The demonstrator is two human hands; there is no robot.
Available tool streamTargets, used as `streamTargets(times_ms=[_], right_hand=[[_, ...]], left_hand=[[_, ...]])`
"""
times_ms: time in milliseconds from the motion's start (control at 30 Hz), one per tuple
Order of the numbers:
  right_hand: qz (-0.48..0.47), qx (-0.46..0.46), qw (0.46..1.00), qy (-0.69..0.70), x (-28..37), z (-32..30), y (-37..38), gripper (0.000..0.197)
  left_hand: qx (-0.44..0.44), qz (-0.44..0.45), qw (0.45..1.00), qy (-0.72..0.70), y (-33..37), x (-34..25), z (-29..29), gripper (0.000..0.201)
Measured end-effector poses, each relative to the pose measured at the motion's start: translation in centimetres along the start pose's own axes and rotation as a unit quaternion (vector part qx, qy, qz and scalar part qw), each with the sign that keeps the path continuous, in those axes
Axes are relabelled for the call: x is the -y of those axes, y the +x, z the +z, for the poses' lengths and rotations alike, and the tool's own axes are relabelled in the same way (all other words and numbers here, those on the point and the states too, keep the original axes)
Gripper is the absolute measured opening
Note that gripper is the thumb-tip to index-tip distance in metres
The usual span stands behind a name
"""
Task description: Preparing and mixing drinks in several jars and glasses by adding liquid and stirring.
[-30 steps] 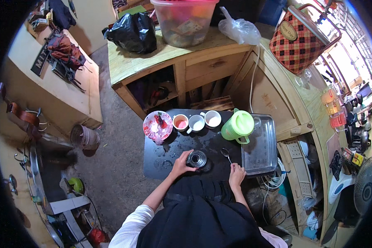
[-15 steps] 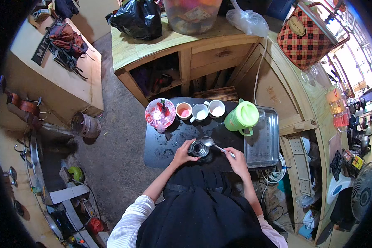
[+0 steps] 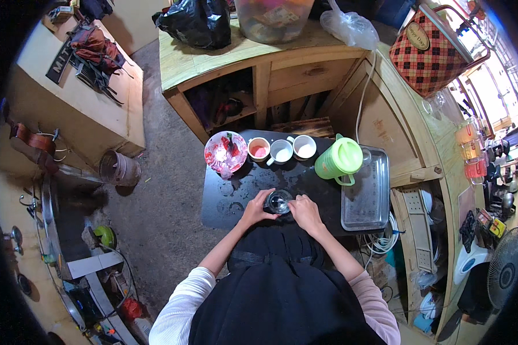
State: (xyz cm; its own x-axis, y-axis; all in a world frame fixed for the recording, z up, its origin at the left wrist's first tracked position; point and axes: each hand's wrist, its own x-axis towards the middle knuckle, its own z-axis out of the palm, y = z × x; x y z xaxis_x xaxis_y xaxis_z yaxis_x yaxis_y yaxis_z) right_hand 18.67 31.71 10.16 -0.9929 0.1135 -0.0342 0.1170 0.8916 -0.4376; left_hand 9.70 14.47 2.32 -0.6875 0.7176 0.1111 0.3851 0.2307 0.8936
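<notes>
My left hand is wrapped round a clear glass near the front edge of the black table. In my right hand, fingers pinched, is the metal spoon, its handle mostly hidden by them and its bowl down inside the glass. What the glass holds is too small to make out. Beyond my hands, along the far side of the table, stand a bowl with red and white stuff in it, a cup with pinkish contents, and two white mugs.
To the right of the mugs stands a green lidded pitcher, beside a metal tray. Wet patches mark the tabletop. A wooden counter rises behind, bearing a black plastic bag. A bucket is on the floor at left.
My right hand has moved left to the glass, taking the spoon from over the table into it. My left hand keeps its hold on the glass. The view has shifted slightly.
</notes>
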Motion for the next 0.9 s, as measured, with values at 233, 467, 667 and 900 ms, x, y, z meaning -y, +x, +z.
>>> streamTargets(times_ms=[233, 467, 667, 900], right_hand=[[0.003, 0.008, 1.0, -0.016, 0.7, 0.1, 0.7, 0.018], [0.015, -0.002, 1.0, -0.006, 0.3, 0.2, 1.0, 0.021], [0.013, -0.001, 1.0, -0.008, 0.4, 0.1, 0.9, 0.019], [0.017, 0.014, 1.0, -0.012, -0.2, 0.7, 1.3, 0.018]], left_hand=[[-0.009, 0.02, 0.999, 0.023, -0.1, 0.2, 0.0, 0.085], [0.003, -0.004, 1.0, -0.014, 0.0, 0.3, 0.2, 0.087], [0.015, -0.028, 0.999, -0.024, 0.3, -0.3, -0.2, 0.086], [0.015, -0.01, 1.0, -0.022, 0.5, -0.2, -0.1, 0.084]])
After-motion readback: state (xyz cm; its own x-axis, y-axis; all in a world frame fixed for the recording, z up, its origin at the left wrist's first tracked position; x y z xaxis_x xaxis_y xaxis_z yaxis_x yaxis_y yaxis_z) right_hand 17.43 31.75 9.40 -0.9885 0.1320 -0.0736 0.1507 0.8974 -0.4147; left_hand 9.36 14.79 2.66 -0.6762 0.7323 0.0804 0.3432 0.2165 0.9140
